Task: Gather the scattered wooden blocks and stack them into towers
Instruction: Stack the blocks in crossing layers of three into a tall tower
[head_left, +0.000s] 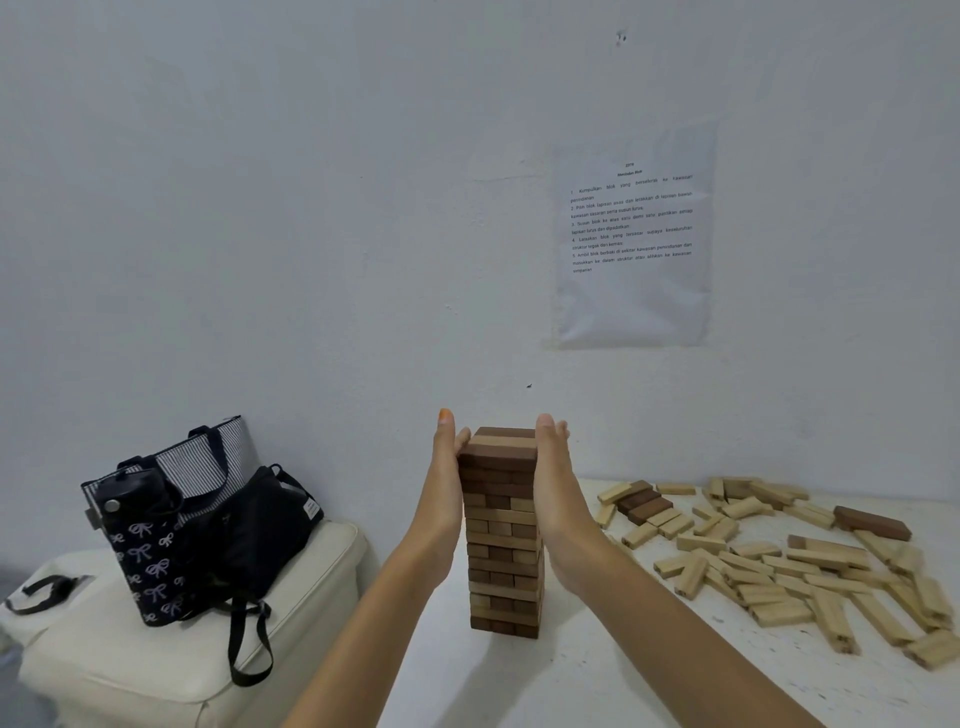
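Observation:
A tall tower of wooden blocks (503, 540), light and dark brown layers crossed, stands on the white table (571, 675) in the middle of the head view. My left hand (448, 467) presses flat against the tower's upper left side with straight fingers. My right hand (551, 467) presses flat against the upper right side the same way. A pile of scattered loose blocks (779, 561), mostly pale with a few dark ones, lies on the table to the right of the tower.
A cream cushioned seat (156, 649) at the left carries a dark bow-patterned bag (150, 561) and a black bag (260, 525) with hanging straps. A printed sheet (631, 244) hangs on the white wall behind the table.

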